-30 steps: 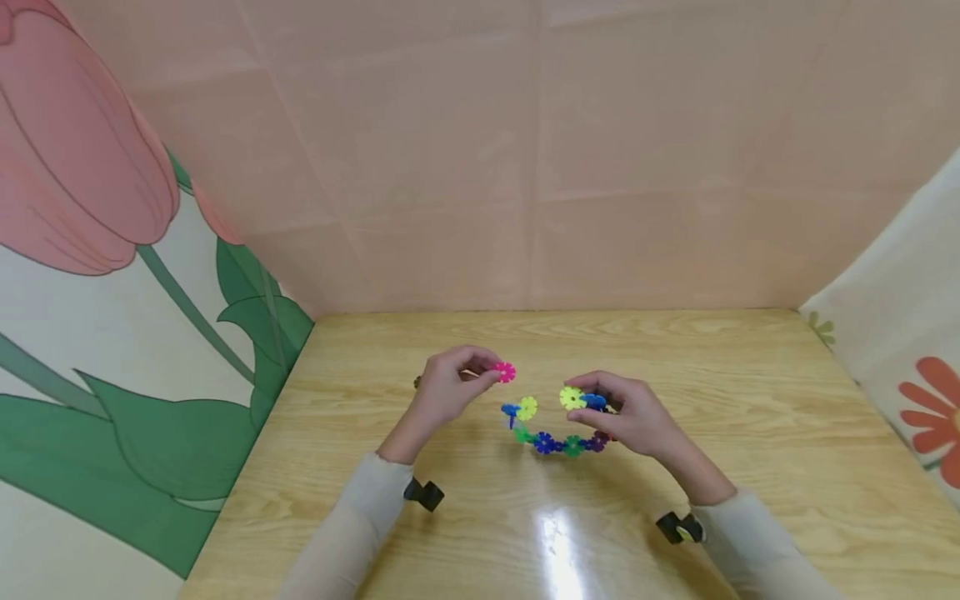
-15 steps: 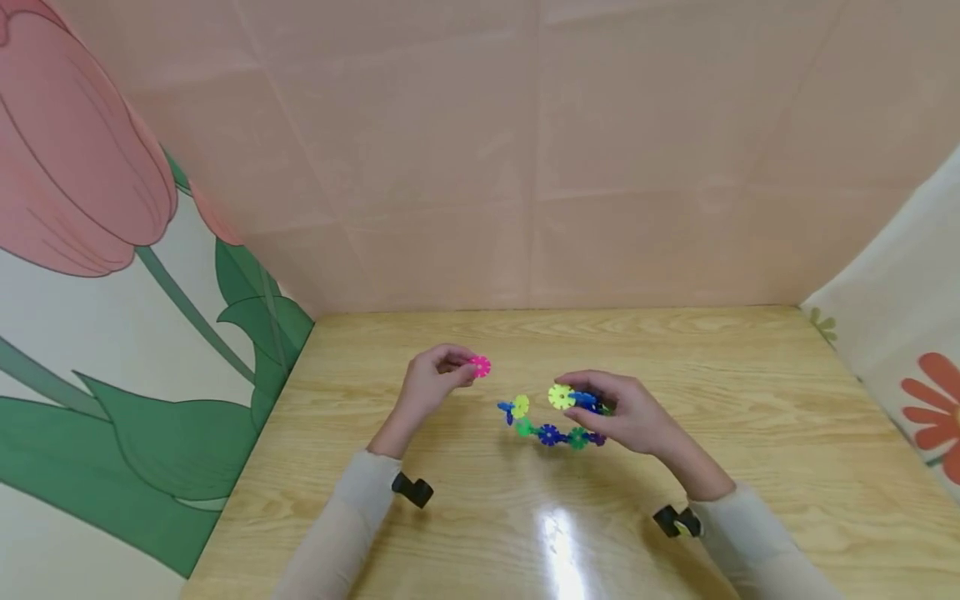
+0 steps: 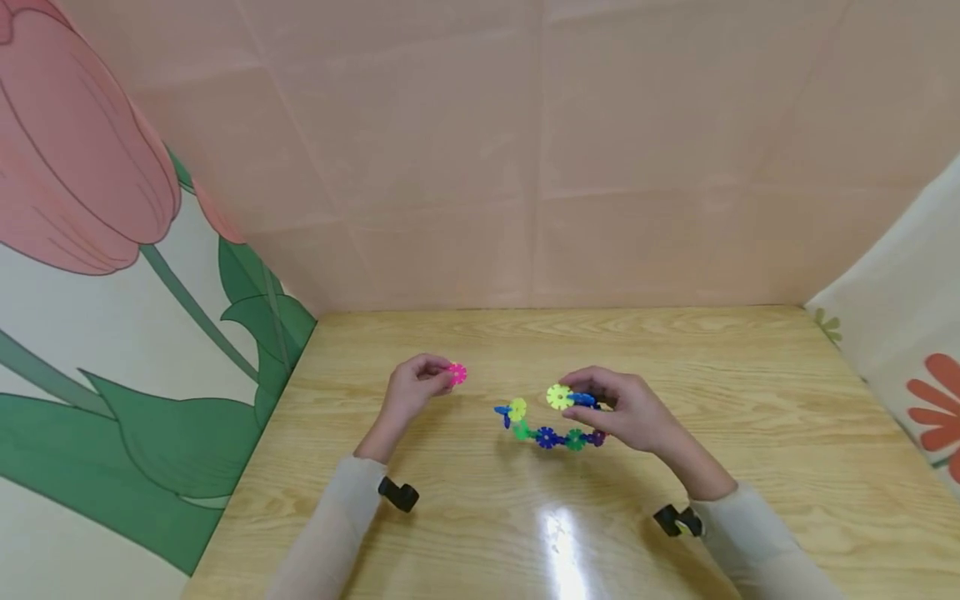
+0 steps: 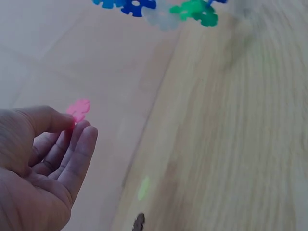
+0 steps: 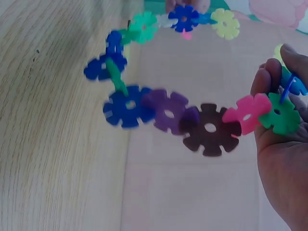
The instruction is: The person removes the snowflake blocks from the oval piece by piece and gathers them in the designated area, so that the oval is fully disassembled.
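Pink disc farther from the chain than a second ago

Pinching the pink disc (image 3: 457, 373) with the fingers (image 4: 83, 154) of the left hand (image 3: 411, 390), in the air above the surface (image 3: 465, 533). Carried leftward since a second ago, from close to the near end of the chain (image 3: 546, 437) to well apart from it.

Grasping the chain near its other end with the right hand (image 3: 626, 408), around blue and green discs, with a yellow disc (image 3: 557, 397) poking out past the fingertips. Little changed on this side: only shifted slightly left, chain included. Curving from the right hand in an open loop, through pink, brown, purple, blue and green discs among others, to a second yellow disc (image 3: 517, 409) by the free end, near the first but not joined to it. Hard to tell whether touching the surface at its lowest part.

At the lower edge of the left wrist view, partly cut off, a small brown piece (image 4: 139, 222). At the wrists, a black camera (image 3: 399, 495) on the left and another on the right. Behind everything, unchanged, a pink cloth (image 3: 420, 167); at the left, a tulip print (image 3: 75, 142).
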Demonstrator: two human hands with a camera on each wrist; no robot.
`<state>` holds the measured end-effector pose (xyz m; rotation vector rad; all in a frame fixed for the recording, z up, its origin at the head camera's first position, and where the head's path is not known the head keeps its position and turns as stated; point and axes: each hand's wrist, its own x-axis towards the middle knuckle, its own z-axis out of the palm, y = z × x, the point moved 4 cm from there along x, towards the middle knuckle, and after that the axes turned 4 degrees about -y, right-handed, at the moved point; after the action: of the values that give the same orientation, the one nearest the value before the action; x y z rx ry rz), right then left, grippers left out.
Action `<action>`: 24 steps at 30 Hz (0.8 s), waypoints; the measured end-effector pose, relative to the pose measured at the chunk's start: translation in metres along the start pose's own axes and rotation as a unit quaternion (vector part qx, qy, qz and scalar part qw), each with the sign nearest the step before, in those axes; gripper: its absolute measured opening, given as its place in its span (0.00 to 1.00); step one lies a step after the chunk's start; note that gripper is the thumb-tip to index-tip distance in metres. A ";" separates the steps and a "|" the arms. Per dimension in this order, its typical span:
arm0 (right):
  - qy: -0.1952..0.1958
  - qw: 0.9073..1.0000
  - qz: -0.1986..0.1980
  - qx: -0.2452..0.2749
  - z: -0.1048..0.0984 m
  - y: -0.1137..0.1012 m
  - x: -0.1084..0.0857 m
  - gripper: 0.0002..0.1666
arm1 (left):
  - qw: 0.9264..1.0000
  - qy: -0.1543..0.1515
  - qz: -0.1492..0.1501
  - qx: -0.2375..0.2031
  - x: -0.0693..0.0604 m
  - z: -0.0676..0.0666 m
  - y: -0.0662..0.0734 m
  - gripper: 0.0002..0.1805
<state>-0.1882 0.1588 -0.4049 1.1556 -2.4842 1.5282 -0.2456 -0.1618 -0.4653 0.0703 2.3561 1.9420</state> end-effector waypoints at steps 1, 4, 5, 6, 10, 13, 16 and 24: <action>0.002 1.000 0.001 0.002 0.000 0.000 0.000 0.19 | 1.000 0.005 -0.003 0.001 0.000 -0.002 -0.003 0.10; 0.015 1.000 0.007 -0.001 -0.001 0.001 0.001 0.17 | 1.000 0.016 -0.008 0.005 0.000 -0.008 -0.009 0.10; 0.020 1.000 0.010 -0.006 -0.001 0.001 0.001 0.17 | 1.000 0.018 -0.009 0.006 0.000 -0.010 -0.011 0.10; 0.024 1.000 0.012 -0.012 -0.001 0.002 0.002 0.16 | 1.000 0.019 -0.010 0.007 0.000 -0.012 -0.013 0.10; 0.026 0.999 0.019 -0.016 -0.002 0.002 0.002 0.14 | 0.999 0.024 -0.020 0.009 0.002 -0.019 -0.020 0.11; 0.024 0.999 0.019 -0.011 -0.001 0.002 0.002 0.13 | 0.999 0.026 -0.029 0.013 0.003 -0.023 -0.023 0.11; 0.024 0.999 0.023 -0.009 -0.001 0.002 0.003 0.12 | 0.999 0.030 -0.035 0.023 0.003 -0.027 -0.026 0.11; 0.021 0.999 0.026 0.004 -0.001 0.003 0.001 0.09 | 0.997 0.034 -0.048 0.044 0.003 -0.035 -0.037 0.11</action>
<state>-0.1911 0.1603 -0.4067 1.0570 -2.5036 1.5578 -0.2510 -0.2023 -0.4947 -0.1037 2.4374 1.8260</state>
